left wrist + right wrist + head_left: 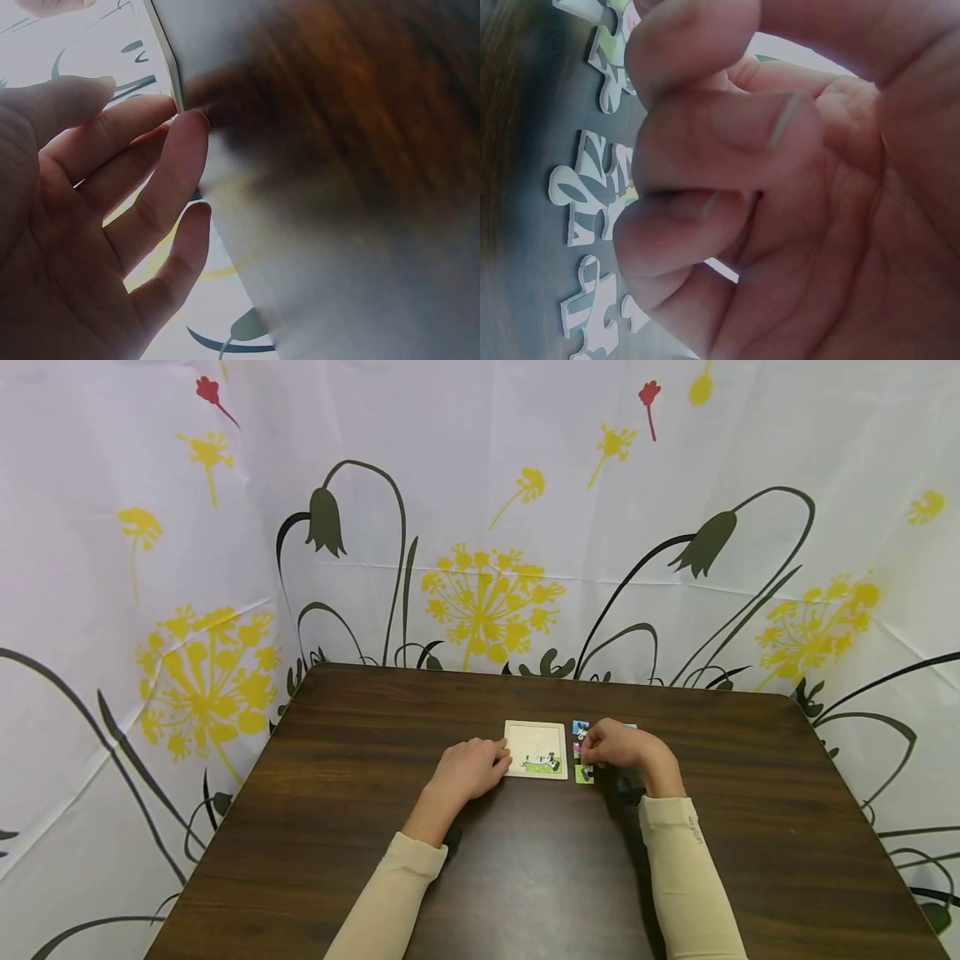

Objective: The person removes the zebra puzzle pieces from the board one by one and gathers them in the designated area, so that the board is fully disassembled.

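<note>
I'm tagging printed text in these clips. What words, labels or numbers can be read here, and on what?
None can be read.
Right sleeve: a small dark mark near the cuff, too small to read.
Puzzle board and loose pieces: picture print only, no letters visible.
Backdrop: flower pattern only, no text.

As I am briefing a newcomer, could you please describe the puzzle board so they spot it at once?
On the dark wooden table, look between the two hands. The puzzle board is the pale square tray, unlike the small colourful loose pieces beside it.
</note>
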A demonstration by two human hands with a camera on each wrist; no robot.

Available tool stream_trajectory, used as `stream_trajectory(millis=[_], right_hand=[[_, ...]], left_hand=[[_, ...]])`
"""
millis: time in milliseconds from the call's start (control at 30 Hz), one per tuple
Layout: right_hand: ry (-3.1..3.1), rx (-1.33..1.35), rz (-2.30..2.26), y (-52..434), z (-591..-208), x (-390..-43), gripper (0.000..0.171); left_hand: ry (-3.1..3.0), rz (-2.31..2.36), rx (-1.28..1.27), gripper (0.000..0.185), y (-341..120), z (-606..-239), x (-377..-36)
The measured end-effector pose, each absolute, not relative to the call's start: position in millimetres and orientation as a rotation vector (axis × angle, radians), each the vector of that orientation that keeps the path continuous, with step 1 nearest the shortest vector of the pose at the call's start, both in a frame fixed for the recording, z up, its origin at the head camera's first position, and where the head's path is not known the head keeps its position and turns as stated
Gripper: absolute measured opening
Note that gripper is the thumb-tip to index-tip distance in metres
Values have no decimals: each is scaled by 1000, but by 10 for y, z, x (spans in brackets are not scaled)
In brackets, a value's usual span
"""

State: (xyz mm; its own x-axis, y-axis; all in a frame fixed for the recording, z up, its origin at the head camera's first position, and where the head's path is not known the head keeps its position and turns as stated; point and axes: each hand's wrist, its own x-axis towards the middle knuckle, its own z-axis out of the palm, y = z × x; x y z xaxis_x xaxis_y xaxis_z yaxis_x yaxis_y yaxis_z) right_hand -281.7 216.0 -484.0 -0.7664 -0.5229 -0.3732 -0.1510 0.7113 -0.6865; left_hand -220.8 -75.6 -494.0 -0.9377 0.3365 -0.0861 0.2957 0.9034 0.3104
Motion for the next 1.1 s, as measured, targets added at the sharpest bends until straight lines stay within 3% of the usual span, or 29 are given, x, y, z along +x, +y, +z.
stream_trajectory(millis=[600,800,1100], right_hand=[[2468,-556,-951,2181,-4861,-2844,10],[2460,-623,-933,1987,-4861,-2838,7],[2360,-629,-861,1607,-4929,-2774,19]], left_hand=[[2941,424,506,41,-759,-4951,-2212],[2949,417,508,40,-760,-4957,-2217],[2936,418,498,42,-749,-4955,-2221]])
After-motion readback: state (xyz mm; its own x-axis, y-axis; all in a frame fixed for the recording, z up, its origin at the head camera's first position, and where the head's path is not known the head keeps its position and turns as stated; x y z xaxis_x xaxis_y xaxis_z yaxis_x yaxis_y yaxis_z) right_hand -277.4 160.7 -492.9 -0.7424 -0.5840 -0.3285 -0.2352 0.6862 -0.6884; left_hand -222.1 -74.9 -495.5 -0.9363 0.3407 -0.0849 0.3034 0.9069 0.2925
